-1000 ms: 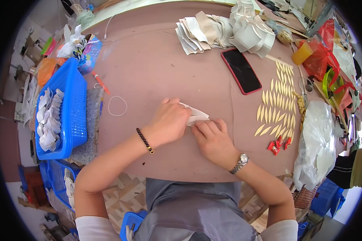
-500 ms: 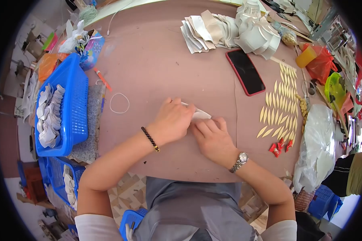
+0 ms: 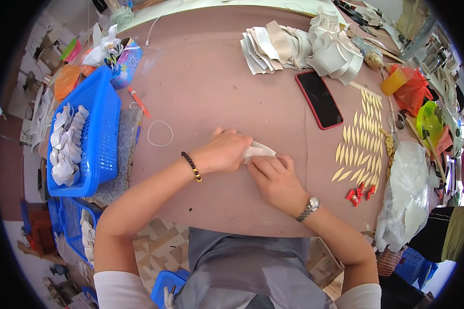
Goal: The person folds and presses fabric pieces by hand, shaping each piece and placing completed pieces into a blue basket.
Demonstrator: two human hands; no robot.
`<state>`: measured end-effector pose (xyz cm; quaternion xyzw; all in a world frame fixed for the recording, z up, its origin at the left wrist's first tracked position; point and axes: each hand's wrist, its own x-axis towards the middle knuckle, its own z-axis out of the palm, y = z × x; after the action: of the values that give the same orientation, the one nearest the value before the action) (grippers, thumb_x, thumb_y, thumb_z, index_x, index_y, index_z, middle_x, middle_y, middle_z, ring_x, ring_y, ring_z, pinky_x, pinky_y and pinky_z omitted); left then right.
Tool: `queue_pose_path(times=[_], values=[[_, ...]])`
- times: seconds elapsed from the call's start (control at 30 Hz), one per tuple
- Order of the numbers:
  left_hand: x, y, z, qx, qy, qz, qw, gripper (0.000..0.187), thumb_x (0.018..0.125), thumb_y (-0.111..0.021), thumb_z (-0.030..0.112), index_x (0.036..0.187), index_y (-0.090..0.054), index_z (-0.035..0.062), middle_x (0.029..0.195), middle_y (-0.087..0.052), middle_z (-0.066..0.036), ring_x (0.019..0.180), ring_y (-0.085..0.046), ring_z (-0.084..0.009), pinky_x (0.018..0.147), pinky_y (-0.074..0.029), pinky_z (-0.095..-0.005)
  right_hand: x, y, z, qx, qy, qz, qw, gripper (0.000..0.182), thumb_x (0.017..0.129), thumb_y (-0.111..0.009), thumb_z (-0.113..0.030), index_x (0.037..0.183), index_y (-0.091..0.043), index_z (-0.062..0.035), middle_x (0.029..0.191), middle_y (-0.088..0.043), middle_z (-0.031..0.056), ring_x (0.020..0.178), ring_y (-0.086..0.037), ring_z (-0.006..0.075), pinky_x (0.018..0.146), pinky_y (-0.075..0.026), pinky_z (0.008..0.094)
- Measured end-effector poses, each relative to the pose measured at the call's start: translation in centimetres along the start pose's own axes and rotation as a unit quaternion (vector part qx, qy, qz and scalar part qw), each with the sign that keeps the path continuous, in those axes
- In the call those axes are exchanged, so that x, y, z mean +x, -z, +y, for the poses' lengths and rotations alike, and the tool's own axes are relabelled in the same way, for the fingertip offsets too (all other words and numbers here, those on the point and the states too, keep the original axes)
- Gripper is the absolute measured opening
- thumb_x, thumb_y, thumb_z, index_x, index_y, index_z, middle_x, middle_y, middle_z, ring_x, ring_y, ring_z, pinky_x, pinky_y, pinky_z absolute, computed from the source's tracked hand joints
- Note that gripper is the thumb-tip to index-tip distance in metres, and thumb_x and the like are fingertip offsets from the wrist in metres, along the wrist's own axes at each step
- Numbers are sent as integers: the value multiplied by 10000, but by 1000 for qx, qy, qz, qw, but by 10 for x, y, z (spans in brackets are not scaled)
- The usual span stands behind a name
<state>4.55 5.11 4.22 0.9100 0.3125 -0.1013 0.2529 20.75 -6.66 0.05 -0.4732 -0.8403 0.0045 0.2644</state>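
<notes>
Between my two hands, low over the table, is a small off-white piece (image 3: 261, 149) that looks like cut leather or fabric. My left hand (image 3: 226, 150) has its fingers curled round the left end of the piece, hiding that end. On the right end, the fingers of my right hand (image 3: 276, 177) press together on its lower edge. The piece looks bent or folded, though the fingers cover much of it. Similar pale pieces (image 3: 288, 46) stand stacked at the far side of the table.
A blue basket (image 3: 100, 139) of pale folded pieces stands on the left. A white elastic loop (image 3: 160, 133) and an orange pen (image 3: 139, 102) lie nearby. To the right are a phone (image 3: 319, 100), rows of leaf-shaped yellow pieces (image 3: 360, 136), red wrapped sweets (image 3: 361, 194) and a plastic bag (image 3: 404, 190).
The view has shifted slightly. Both hands keep hold of the pale piece, which has turned a little and shows more of its surface between them.
</notes>
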Motion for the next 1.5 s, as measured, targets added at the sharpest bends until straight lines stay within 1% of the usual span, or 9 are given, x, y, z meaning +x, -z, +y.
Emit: queue_pose_path(times=[0.43,0.63,0.73,0.77,0.83,0.93,1.07,1.33,1.5], values=[[6,-3,9,100,-30,58,993,233,675,-702,112,864,-593,28,778,-631,-123,854,-574,-311,778,-421,-402,4,-2,0,-20,3,-23,1000,257,766,-556,-72,1012,-627,-46,1097,-566,33,992,-524,169,891,-340,383],[0,-14,-15,-277,-1,-3,961,359,647,-800,223,872,-600,28,818,-651,-87,785,-618,-201,679,-463,-337,-2,6,5,102,-85,69,989,443,742,-658,-12,1171,-548,-17,1206,-507,138,1054,-531,237,905,-413,396],[-33,-17,2,-557,19,-64,828,288,724,-778,129,928,-598,35,863,-641,-20,792,-595,-105,674,-453,-259,-5,7,-7,597,-297,135,733,617,775,-701,-42,1321,-415,-10,1290,-488,114,1175,-494,183,946,-446,337],[-42,-22,4,-552,19,-60,831,288,724,-778,129,928,-598,35,863,-641,-20,792,-595,-105,674,-453,-259,-5,12,-8,598,-292,137,734,617,775,-701,-42,1321,-415,-10,1290,-488,114,1175,-494,183,946,-446,337],[-57,-32,10,-683,14,-60,728,269,761,-732,42,987,-586,40,912,-629,-14,854,-586,-80,733,-458,-227,-5,24,-9,767,-295,-51,568,583,785,-698,-49,1307,-440,-9,1257,-537,95,1169,-510,175,961,-439,341],[-82,-29,37,-794,22,-35,606,276,777,-714,35,1014,-573,39,957,-616,-19,899,-577,-82,805,-461,-238,-17,21,-14,789,-321,-139,505,521,805,-682,-63,1277,-469,-8,1208,-577,69,1143,-526,157,975,-423,342],[-98,-59,39,-841,-35,17,539,374,805,-679,45,1148,-535,7,1047,-616,-42,968,-579,-104,866,-449,-256,-22,25,-29,831,-301,-101,457,468,848,-643,-79,1279,-473,-15,1252,-550,70,1169,-507,161,1027,-368,355],[-112,-52,57,-863,-56,83,496,160,838,-659,55,908,-515,60,869,-573,-4,793,-539,-73,710,-434,-224,-26,31,-30,832,-283,-123,460,439,869,-625,-72,1279,-475,-24,1242,-554,57,1150,-508,137,1001,-389,332],[-107,-37,42,-799,-25,52,599,171,845,-667,83,877,-500,72,817,-533,28,731,-478,-27,625,-371,-187,-28,21,-18,806,-292,-134,496,469,843,-651,-60,1279,-482,-19,1222,-573,67,1139,-528,151,1003,-395,348]])
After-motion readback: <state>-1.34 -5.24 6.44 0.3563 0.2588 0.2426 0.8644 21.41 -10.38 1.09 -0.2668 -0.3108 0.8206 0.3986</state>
